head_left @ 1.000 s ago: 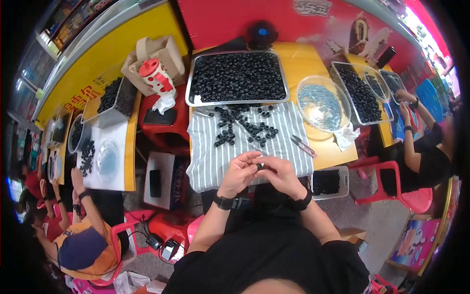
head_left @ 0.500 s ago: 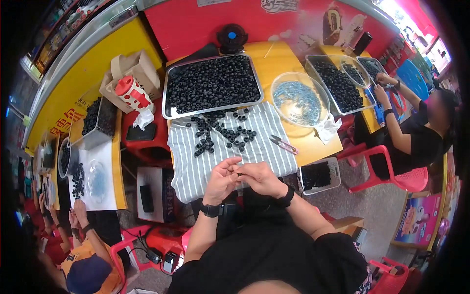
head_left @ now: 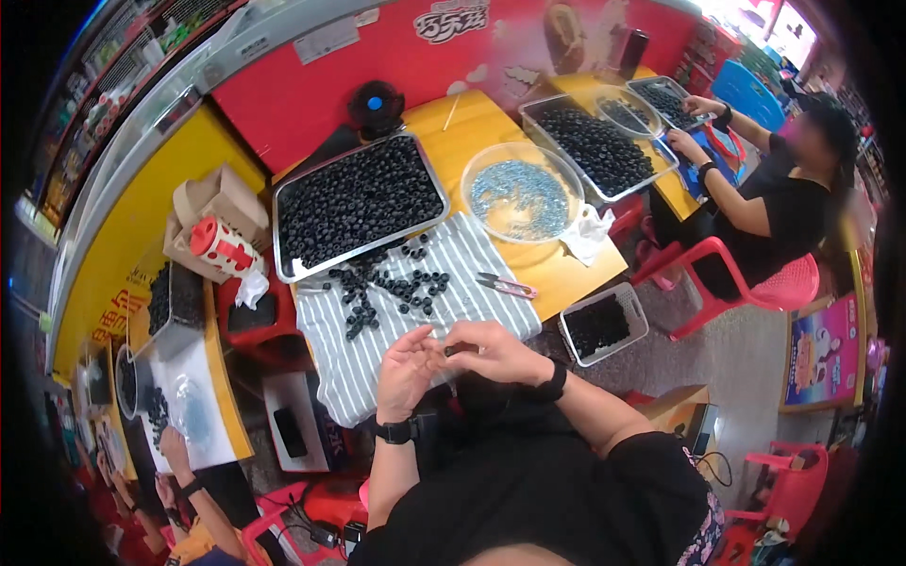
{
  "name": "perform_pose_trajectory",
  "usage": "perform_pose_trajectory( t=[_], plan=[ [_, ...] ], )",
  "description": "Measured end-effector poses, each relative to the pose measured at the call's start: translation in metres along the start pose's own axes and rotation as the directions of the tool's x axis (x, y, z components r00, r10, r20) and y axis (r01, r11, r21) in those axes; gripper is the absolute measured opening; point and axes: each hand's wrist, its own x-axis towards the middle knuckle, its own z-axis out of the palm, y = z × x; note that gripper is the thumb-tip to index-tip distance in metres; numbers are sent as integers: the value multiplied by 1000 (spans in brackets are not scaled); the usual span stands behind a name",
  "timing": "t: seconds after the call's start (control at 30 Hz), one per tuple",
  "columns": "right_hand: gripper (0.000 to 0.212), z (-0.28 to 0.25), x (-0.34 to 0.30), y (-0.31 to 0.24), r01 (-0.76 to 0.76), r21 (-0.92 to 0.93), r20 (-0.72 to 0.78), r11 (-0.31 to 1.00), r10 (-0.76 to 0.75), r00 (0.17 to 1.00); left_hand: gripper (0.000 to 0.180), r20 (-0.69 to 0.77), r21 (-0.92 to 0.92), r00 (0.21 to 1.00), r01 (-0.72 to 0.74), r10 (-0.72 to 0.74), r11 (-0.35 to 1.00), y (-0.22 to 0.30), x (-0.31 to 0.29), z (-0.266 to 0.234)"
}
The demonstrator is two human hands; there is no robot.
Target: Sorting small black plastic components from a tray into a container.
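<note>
Above the near edge of a grey-and-white striped cloth [head_left: 363, 377], my hands meet in front of me. My right hand [head_left: 500, 354] pinches a small black part, apparently one of the ring-shaped pieces, between thumb and fingers. Right beside it, my left hand [head_left: 404, 377] has its fingers bent and drawn together; what they hold is too small to make out. Loose black ring-shaped parts [head_left: 415, 288] are scattered on the cloth. Past them stands a metal tray [head_left: 283, 241] heaped with the same parts. Thread snips [head_left: 508, 285] with pink handles lie on the cloth to the right.
A round clear tub [head_left: 472, 212] with bluish glittery bits stands right of the tray, beside crumpled tissue [head_left: 587, 236]. A white basket [head_left: 642, 325] of black pieces sits low on the right. Co-workers sit at right and lower left. A red-dotted cup [head_left: 225, 247] is at left.
The view has turned and shifted, so the table appears lower and further left. My hands stay together, with slightly more space between the fingers. The lower-left co-worker's hands have moved.
</note>
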Motion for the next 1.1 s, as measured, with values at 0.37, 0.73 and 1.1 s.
perform_pose_trajectory(
  t=[0.37, 0.73, 1.1],
  plan=[
    [13, -118, -25, 6, -104, 211, -639, 972, 218, 738, 38, 6, 29, 1000, -24, 24, 999, -1, -1, -6],
    [23, -251, 4, 61, -344, -566, -666, 749, -169, 727, 35, -33, 3, 999, -20, 20, 1000, 3, -1, -4],
    [15, -43, 55, 45, -92, -651, -71, 754, 61, 996, 34, 13, -53, 1000, 13, -13, 999, 4, 0, -6]
  ],
)
